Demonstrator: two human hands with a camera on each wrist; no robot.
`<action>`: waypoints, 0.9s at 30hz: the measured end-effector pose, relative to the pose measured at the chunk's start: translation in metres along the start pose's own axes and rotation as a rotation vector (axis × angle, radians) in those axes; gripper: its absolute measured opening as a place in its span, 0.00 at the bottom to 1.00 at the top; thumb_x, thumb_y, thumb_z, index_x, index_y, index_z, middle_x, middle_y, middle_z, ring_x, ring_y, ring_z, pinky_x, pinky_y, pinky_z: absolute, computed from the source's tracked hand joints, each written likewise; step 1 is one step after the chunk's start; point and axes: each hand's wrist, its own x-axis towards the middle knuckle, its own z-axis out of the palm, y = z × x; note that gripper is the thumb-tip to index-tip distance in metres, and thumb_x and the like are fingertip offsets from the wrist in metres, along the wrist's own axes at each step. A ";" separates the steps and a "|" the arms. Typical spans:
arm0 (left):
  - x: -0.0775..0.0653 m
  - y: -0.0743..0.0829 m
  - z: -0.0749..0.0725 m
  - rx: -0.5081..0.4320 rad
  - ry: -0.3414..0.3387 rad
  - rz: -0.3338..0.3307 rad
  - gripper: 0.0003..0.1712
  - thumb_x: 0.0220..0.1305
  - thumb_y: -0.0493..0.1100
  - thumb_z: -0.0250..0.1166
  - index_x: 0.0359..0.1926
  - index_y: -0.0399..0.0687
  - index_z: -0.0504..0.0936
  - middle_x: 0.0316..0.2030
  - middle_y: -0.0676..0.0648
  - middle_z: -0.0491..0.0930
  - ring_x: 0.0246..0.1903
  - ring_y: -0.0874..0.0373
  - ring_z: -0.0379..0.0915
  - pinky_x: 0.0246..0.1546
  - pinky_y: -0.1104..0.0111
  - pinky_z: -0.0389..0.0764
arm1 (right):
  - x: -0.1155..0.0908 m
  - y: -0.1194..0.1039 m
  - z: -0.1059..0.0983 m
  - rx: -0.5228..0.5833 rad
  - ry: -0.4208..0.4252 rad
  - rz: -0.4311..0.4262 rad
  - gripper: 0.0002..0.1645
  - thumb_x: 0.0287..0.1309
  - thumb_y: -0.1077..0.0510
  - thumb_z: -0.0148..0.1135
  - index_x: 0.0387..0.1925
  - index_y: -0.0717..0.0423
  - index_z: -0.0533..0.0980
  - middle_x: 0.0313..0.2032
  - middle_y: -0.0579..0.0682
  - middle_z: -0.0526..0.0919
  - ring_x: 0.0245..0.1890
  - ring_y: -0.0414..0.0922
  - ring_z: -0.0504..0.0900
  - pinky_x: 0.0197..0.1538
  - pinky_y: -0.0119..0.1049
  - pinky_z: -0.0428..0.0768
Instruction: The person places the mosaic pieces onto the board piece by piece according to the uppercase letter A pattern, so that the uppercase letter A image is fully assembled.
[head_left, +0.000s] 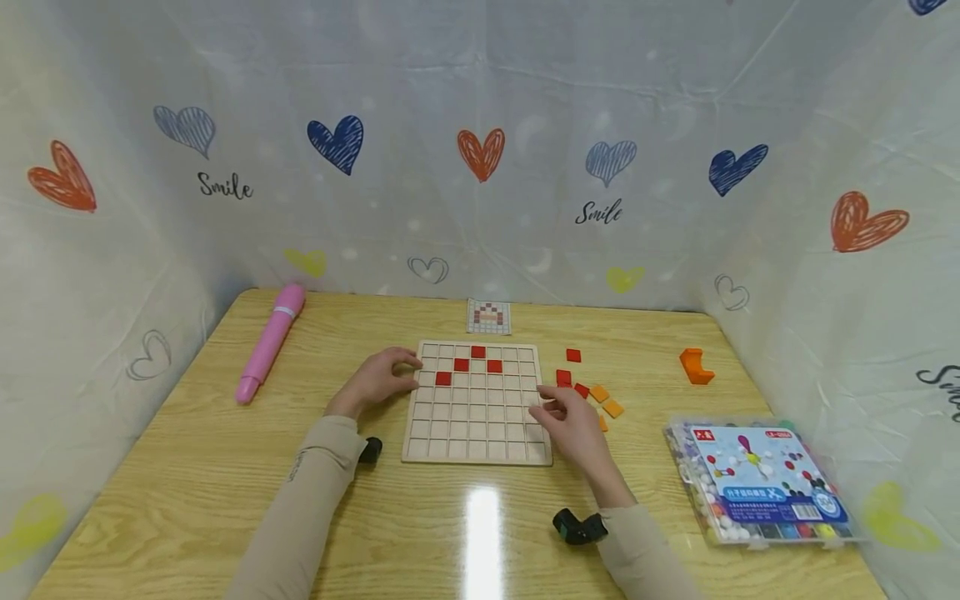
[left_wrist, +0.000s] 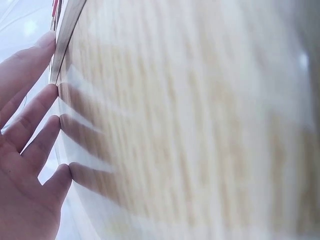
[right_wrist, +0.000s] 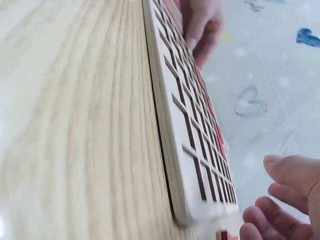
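Observation:
A wooden grid board (head_left: 480,427) lies on the table with several red square tiles (head_left: 444,379) set in its upper cells. At the board's left edge is my left hand (head_left: 378,377), its thumb touching the rim and its fingertips resting on the tabletop in the left wrist view. My right hand (head_left: 572,423) hovers at the board's right edge, fingers loosely bent, nothing held. Beyond that hand lie loose red tiles (head_left: 573,355) and orange tiles (head_left: 612,408), some partly hidden by it. A small pattern card (head_left: 489,318) lies behind the board.
A pink pen-shaped object (head_left: 272,343) lies at the far left. On the right are an orange plastic piece (head_left: 696,367) and a clear box of small coloured parts with a blue label (head_left: 765,475). A printed curtain (head_left: 405,225) stands behind the table.

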 end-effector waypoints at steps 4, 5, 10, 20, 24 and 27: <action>0.001 0.000 0.000 0.008 0.005 0.002 0.19 0.65 0.39 0.68 0.56 0.40 0.82 0.69 0.35 0.69 0.73 0.35 0.56 0.75 0.44 0.56 | -0.013 0.011 -0.015 0.002 0.054 0.068 0.27 0.63 0.55 0.68 0.61 0.62 0.77 0.51 0.60 0.83 0.50 0.53 0.84 0.56 0.48 0.84; 0.001 0.000 0.000 0.004 0.005 -0.003 0.19 0.65 0.39 0.68 0.56 0.40 0.82 0.69 0.35 0.68 0.73 0.35 0.56 0.76 0.44 0.55 | -0.016 0.013 -0.018 0.001 0.061 0.083 0.27 0.63 0.55 0.68 0.61 0.63 0.77 0.52 0.61 0.83 0.50 0.54 0.84 0.56 0.48 0.84; 0.002 0.000 0.000 -0.014 -0.001 -0.024 0.19 0.65 0.39 0.68 0.57 0.40 0.82 0.70 0.35 0.67 0.74 0.36 0.55 0.76 0.45 0.54 | -0.028 0.019 -0.028 -0.004 0.044 0.147 0.29 0.64 0.55 0.67 0.62 0.65 0.75 0.54 0.62 0.84 0.53 0.57 0.85 0.56 0.49 0.84; -0.001 0.003 0.000 -0.016 -0.008 -0.019 0.20 0.66 0.39 0.68 0.58 0.39 0.81 0.70 0.36 0.67 0.73 0.35 0.55 0.75 0.43 0.56 | -0.032 0.026 -0.029 -0.005 0.000 0.136 0.33 0.65 0.55 0.67 0.67 0.67 0.71 0.59 0.64 0.80 0.59 0.58 0.81 0.61 0.49 0.81; 0.000 0.003 0.000 -0.015 -0.010 -0.027 0.20 0.66 0.39 0.68 0.58 0.39 0.81 0.70 0.36 0.67 0.73 0.36 0.55 0.75 0.44 0.56 | -0.023 0.027 -0.028 0.011 -0.009 0.150 0.35 0.66 0.55 0.65 0.69 0.67 0.68 0.63 0.66 0.76 0.63 0.59 0.77 0.64 0.50 0.78; 0.000 0.002 0.000 -0.008 -0.012 -0.027 0.20 0.66 0.39 0.68 0.58 0.40 0.81 0.70 0.36 0.67 0.73 0.36 0.55 0.75 0.44 0.56 | -0.016 0.027 -0.028 0.008 -0.015 0.161 0.37 0.67 0.55 0.65 0.70 0.67 0.66 0.65 0.66 0.73 0.65 0.60 0.75 0.65 0.51 0.77</action>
